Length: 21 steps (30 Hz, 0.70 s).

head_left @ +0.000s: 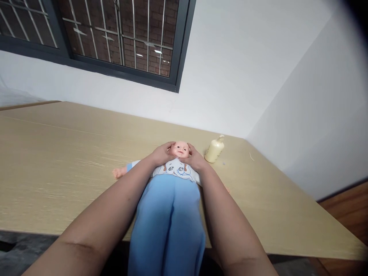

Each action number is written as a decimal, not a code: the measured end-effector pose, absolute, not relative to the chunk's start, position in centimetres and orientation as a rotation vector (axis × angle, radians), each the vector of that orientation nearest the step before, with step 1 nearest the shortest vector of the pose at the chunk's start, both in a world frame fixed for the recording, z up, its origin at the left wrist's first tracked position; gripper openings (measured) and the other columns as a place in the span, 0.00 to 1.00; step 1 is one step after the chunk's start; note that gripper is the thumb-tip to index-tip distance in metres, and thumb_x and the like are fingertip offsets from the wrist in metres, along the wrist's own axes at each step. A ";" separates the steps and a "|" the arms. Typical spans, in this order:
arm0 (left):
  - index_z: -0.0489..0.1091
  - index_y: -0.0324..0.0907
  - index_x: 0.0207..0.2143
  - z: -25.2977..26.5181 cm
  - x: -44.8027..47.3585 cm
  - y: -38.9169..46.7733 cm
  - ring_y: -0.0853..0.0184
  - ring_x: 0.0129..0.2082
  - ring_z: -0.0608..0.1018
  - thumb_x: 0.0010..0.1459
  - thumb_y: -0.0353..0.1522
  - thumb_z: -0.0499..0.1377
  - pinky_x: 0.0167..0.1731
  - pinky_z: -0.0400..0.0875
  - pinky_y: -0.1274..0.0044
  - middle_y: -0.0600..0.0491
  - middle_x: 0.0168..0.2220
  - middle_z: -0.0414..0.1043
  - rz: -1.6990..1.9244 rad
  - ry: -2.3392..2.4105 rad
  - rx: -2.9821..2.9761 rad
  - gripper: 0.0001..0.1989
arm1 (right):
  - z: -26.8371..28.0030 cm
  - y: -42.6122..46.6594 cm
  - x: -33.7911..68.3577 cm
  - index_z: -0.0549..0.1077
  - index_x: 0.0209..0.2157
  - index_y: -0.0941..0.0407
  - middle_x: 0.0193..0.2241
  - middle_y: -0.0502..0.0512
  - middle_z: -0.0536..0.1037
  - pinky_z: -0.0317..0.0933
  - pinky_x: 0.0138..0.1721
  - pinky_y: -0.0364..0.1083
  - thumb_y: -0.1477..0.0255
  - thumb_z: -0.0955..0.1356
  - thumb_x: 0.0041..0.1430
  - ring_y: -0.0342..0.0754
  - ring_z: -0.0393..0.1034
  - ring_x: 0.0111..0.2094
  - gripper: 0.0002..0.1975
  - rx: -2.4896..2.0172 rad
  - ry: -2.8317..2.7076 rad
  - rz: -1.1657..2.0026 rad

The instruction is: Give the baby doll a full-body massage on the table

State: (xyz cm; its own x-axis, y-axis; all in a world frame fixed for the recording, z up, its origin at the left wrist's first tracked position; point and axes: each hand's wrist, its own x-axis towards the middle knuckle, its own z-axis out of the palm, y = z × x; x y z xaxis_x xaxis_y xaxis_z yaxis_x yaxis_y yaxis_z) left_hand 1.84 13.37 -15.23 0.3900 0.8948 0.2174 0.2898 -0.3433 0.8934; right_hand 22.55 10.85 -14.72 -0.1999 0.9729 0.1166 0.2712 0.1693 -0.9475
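Observation:
A baby doll (175, 170) lies on its back on the wooden table, its head toward the wall. It wears a white top with an elephant face and light blue trousers (169, 207), whose legs reach past the table's front edge toward me. My left hand (163, 154) cups one side of the doll's head (181, 148), and my right hand (196, 157) cups the other side. Both thumbs lie near its chin and neck. The fingertips behind the head are partly hidden. One doll hand (117, 173) sticks out beyond my left forearm.
A cream pump bottle (214, 149) stands on the table (71, 153) to the right of the doll's head. A white wall (224, 76) and a barred window (120, 34) rise behind the table. Another wall borders the right side.

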 end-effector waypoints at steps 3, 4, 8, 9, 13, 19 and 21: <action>0.64 0.44 0.61 -15.4 1.8 13.5 0.50 0.51 0.77 0.46 0.37 0.69 0.50 0.73 0.63 0.43 0.56 0.72 0.970 0.956 1.791 0.38 | -15.0 10.9 22.5 0.62 0.62 0.51 0.58 0.60 0.70 0.69 0.51 0.53 0.66 0.79 0.40 0.57 0.70 0.54 0.47 -1.169 -1.589 1.099; 0.65 0.44 0.60 -15.4 1.7 13.5 0.50 0.52 0.76 0.46 0.38 0.70 0.51 0.72 0.63 0.43 0.57 0.71 0.994 0.952 1.767 0.38 | -15.3 11.0 22.5 0.62 0.62 0.50 0.59 0.59 0.69 0.69 0.52 0.53 0.66 0.79 0.40 0.57 0.69 0.55 0.47 -1.149 -1.565 1.107; 0.67 0.42 0.57 -15.6 1.5 13.4 0.50 0.56 0.73 0.45 0.39 0.71 0.52 0.71 0.63 0.41 0.58 0.68 1.049 0.935 1.619 0.37 | -16.1 11.2 22.7 0.62 0.63 0.49 0.61 0.58 0.68 0.67 0.55 0.55 0.65 0.79 0.42 0.57 0.67 0.58 0.46 -1.083 -1.490 1.164; 0.68 0.42 0.57 -15.7 1.5 13.5 0.50 0.56 0.73 0.45 0.39 0.72 0.52 0.71 0.63 0.41 0.58 0.69 1.050 0.907 1.573 0.36 | -16.2 11.2 22.9 0.62 0.63 0.49 0.61 0.57 0.68 0.66 0.55 0.55 0.64 0.79 0.43 0.57 0.67 0.58 0.45 -1.056 -1.477 1.191; 0.70 0.40 0.54 -16.4 1.5 14.0 0.52 0.52 0.76 0.42 0.40 0.74 0.51 0.70 0.64 0.40 0.57 0.70 1.063 0.751 1.323 0.36 | -16.5 11.3 23.6 0.63 0.63 0.49 0.63 0.57 0.65 0.64 0.58 0.56 0.64 0.78 0.45 0.55 0.66 0.59 0.43 -0.993 -1.367 1.285; 0.72 0.37 0.51 -16.6 2.0 14.1 0.51 0.50 0.77 0.48 0.43 0.70 0.49 0.72 0.64 0.39 0.51 0.75 1.063 0.734 1.230 0.31 | -17.0 11.9 23.8 0.58 0.65 0.55 0.62 0.63 0.66 0.65 0.57 0.57 0.61 0.77 0.48 0.56 0.69 0.57 0.46 -0.990 -1.228 1.359; 0.70 0.40 0.54 -16.2 2.1 13.7 0.51 0.52 0.76 0.47 0.41 0.71 0.49 0.72 0.65 0.41 0.54 0.73 1.043 0.777 1.417 0.32 | -17.0 11.9 23.5 0.56 0.66 0.53 0.62 0.62 0.66 0.65 0.57 0.56 0.61 0.77 0.47 0.56 0.68 0.57 0.47 -1.019 -1.289 1.309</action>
